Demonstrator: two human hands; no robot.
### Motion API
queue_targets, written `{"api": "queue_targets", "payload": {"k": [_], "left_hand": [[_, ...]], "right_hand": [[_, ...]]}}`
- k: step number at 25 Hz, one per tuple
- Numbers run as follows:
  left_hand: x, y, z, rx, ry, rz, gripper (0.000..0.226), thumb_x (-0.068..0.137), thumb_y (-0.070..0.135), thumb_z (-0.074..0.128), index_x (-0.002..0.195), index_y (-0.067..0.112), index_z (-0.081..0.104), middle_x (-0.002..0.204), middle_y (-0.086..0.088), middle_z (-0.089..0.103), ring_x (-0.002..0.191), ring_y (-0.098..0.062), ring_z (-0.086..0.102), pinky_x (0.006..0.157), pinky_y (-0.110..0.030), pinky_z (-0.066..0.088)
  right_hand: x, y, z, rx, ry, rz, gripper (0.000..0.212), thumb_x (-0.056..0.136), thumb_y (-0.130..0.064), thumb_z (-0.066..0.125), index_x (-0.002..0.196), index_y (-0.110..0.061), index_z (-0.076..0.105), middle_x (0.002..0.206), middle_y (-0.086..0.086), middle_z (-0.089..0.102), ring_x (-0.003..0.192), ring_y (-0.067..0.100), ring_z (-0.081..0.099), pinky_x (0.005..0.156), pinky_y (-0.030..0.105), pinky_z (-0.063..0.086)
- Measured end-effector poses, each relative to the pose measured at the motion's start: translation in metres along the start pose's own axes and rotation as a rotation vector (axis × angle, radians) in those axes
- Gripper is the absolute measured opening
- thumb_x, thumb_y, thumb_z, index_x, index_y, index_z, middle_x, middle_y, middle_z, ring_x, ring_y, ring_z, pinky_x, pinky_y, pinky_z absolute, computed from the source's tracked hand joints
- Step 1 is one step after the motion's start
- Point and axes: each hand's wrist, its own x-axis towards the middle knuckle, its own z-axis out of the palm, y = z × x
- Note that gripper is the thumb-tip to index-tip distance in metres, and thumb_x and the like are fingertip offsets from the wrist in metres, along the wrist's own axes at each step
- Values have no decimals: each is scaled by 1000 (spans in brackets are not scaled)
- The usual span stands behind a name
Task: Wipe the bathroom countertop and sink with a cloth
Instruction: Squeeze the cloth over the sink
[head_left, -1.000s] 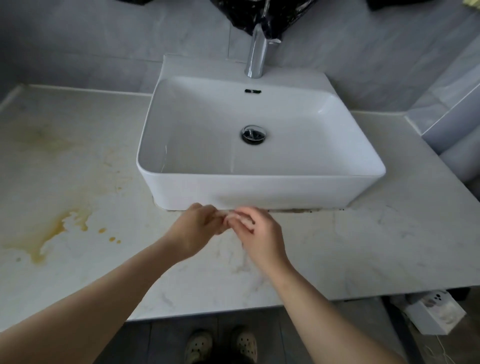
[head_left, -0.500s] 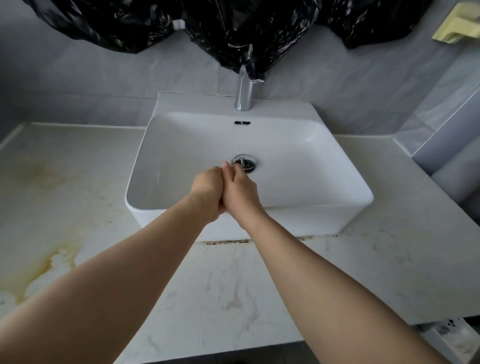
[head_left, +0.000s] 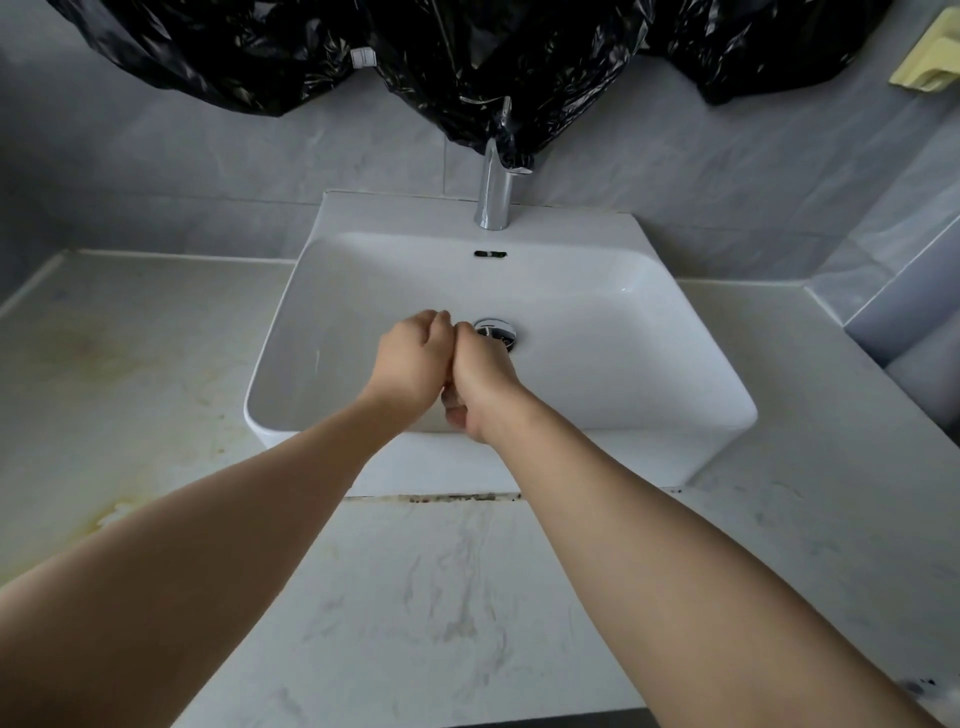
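Curled fingers (head_left: 434, 325) of the left hand (head_left: 410, 364) are pressing against the right hand (head_left: 480, 382), both closing into fists over the white sink (head_left: 649, 332) near its drain (head_left: 496, 330), whatever they are clutching staying hidden, stained counter (head_left: 130, 374) lying around.

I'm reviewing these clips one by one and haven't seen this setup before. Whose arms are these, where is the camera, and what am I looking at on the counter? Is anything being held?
There is no machine here: these are a person's two bare arms, filmed by a wide-angle camera worn on their head, looking forward and down. The left hand and right hand are pressed together, fingers curled, over the white sink, near its metal drain. No cloth is visible; whether something small sits in either grip cannot be told. A chrome faucet stands behind the basin, under black plastic sheeting. The pale countertop shows yellow-brown stains at left and dark grime along the sink's base.
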Motion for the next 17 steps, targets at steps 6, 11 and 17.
{"api": "queue_targets", "payload": {"k": [6,11,17], "left_hand": [[2,9,1,421,-54,221,34,97,28,42,66,15,39,66,-9,50,67,-30,48,56,-32,27],[-19,10,-19,-68,-219,-192,31,82,37,65,96,13,50,72,-3,50,56,-15,42,48,-23,35],[-76,-35,-41,-86,-382,-296,25,79,10,70,99,16,56,62,-1,54,48,-11,46,44,-22,39]], "right_hand": [[3,-5,-18,-32,-45,56,34,94,-31,38,65,-16,45,47,0,45,39,12,34,32,8,23],[-10,1,-61,-253,-189,-191,32,92,-41,54,108,-14,49,76,5,63,41,10,56,36,13,36],[-34,73,-83,-498,-243,-325,36,88,-22,63,58,-18,43,53,-2,39,49,9,37,50,27,30]]}}
